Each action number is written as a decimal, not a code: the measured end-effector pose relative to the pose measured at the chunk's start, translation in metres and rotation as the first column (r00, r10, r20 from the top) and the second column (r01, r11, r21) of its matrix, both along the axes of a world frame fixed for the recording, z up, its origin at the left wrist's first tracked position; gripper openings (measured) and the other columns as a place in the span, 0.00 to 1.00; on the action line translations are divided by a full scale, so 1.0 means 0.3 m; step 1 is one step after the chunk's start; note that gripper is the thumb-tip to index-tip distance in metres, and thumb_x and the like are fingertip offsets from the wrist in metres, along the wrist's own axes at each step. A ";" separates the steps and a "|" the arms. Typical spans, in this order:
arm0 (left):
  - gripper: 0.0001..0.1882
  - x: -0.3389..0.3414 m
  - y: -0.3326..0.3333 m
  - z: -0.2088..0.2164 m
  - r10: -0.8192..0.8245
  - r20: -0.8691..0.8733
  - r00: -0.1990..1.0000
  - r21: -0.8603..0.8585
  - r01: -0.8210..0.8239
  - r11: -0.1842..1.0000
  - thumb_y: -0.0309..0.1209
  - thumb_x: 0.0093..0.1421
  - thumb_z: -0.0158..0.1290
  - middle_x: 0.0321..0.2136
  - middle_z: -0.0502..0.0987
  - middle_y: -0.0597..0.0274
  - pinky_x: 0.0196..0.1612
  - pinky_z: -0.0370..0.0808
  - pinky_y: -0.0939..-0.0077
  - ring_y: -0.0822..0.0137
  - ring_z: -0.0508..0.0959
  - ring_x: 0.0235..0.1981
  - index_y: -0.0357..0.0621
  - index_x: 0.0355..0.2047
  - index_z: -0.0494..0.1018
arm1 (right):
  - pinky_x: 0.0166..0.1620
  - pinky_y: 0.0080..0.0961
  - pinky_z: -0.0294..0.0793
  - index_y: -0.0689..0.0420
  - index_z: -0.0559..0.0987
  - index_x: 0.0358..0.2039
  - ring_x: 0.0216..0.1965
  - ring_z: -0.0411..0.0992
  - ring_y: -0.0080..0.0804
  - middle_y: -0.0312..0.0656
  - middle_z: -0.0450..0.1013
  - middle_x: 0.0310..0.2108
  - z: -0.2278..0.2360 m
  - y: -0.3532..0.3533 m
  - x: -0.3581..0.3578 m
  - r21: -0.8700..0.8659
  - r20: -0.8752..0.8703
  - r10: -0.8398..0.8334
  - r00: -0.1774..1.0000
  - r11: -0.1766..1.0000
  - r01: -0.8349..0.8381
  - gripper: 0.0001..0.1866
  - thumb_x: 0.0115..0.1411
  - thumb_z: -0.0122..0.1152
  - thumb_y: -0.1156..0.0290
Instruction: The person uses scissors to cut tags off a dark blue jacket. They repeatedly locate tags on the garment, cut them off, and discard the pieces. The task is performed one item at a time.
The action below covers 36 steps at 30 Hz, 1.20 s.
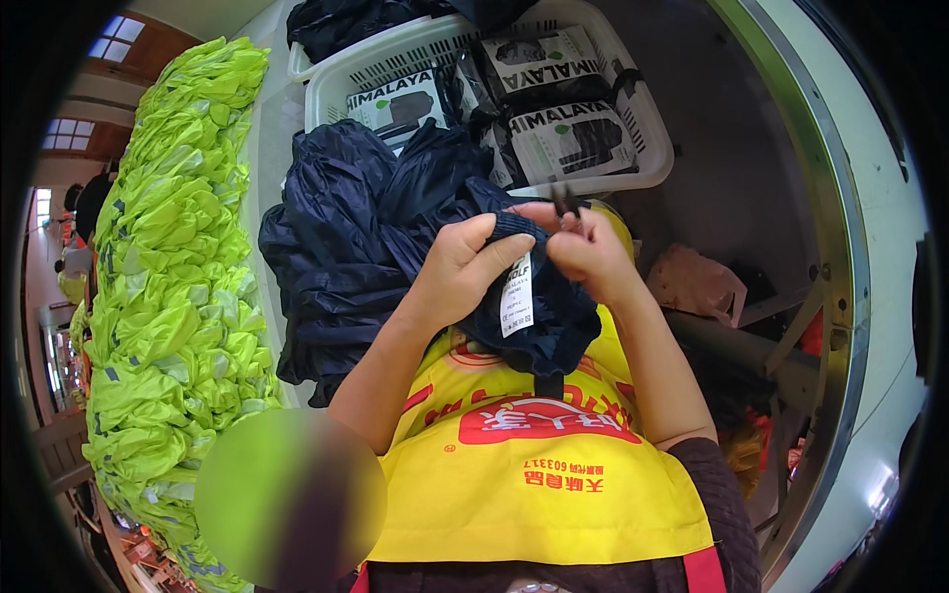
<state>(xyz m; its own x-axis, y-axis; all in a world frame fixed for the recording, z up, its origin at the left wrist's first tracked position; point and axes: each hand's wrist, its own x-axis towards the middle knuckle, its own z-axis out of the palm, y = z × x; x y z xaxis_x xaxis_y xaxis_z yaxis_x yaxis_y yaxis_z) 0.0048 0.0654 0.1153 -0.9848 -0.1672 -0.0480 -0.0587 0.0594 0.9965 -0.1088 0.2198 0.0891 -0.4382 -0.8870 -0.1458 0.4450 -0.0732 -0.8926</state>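
Note:
A navy garment (pixel 386 198) with a shiny fabric body lies bunched in front of me and hangs over my lap. My left hand (pixel 463 265) pinches its ribbed edge (pixel 512 225) between thumb and fingers. From that edge hangs a white label (pixel 516 296) with small dark print. My right hand (pixel 585 252) is closed beside the ribbed edge, its fingers close to the left hand's fingertips. Small dark thread snips (pixel 565 201) stick up from the right hand, partly hidden by the fingers; their blades look blurred.
Ahead stands a white plastic basket (pixel 647 148) holding flat packaged goods (pixel 568 138). More dark fabric (pixel 366 28) lies behind it. A tall pile of neon-yellow garments (pixel 183 277) rises on my left. A metal frame (pixel 840 296) edges the right, near a pink plastic bag (pixel 697 282).

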 end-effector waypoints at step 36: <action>0.06 0.019 0.021 -0.034 -0.078 0.128 0.989 -0.220 0.105 0.970 0.25 0.57 0.53 0.22 0.73 0.70 0.28 0.67 0.84 0.81 0.69 0.24 0.34 0.30 0.72 | 0.33 0.13 0.67 0.63 0.79 0.30 0.28 0.69 0.14 0.34 0.74 0.27 0.068 -0.043 0.043 0.015 -0.202 -0.315 0.927 0.946 0.325 0.08 0.53 0.62 0.71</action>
<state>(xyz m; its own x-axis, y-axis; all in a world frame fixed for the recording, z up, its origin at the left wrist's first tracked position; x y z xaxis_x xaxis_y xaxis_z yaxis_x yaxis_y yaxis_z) 0.0106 0.0717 0.1052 -0.9859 -0.0968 -0.1362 -0.1589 0.2920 0.9431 -0.0959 0.2068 0.1094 -0.7215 -0.6891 -0.0679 0.2229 -0.1384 -0.9650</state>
